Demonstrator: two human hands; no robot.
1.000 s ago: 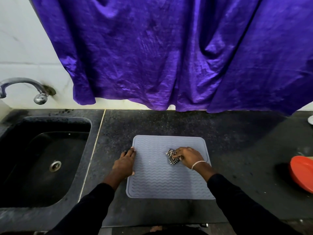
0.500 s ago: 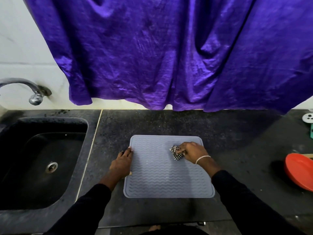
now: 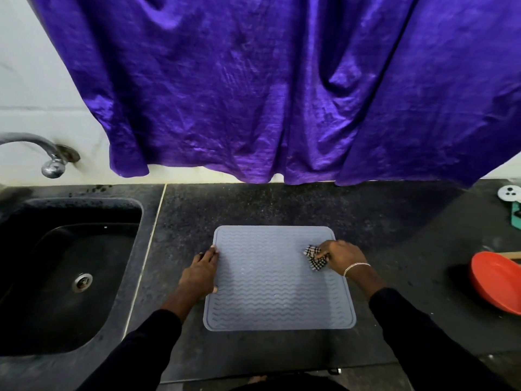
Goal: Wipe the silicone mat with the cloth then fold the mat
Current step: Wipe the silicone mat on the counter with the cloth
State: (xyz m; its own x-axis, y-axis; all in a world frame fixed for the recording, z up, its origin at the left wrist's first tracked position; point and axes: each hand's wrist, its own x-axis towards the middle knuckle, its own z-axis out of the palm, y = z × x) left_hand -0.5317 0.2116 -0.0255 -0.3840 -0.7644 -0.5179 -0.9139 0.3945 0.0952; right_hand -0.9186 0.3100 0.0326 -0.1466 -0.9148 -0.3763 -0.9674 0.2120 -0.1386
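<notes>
A grey silicone mat [image 3: 270, 280] with a wavy ribbed surface lies flat on the dark stone counter [image 3: 282, 204]. My left hand [image 3: 200, 273] rests on the mat's left edge, fingers flat, pinning it down. My right hand [image 3: 342, 256] is at the mat's right side near the far corner, holding a small bunched black-and-white checked cloth [image 3: 315, 257] pressed against the mat. A thin bracelet sits on my right wrist.
A black sink [image 3: 64, 266] with a metal drain is set into the counter at the left, with a tap [image 3: 48, 156] above it. A purple curtain [image 3: 267, 86] hangs behind. At the right edge lie a red bowl [image 3: 496, 280] and small items.
My right hand has carried the cloth across the mat from its middle toward the right edge. My left hand has stayed on the left edge.
</notes>
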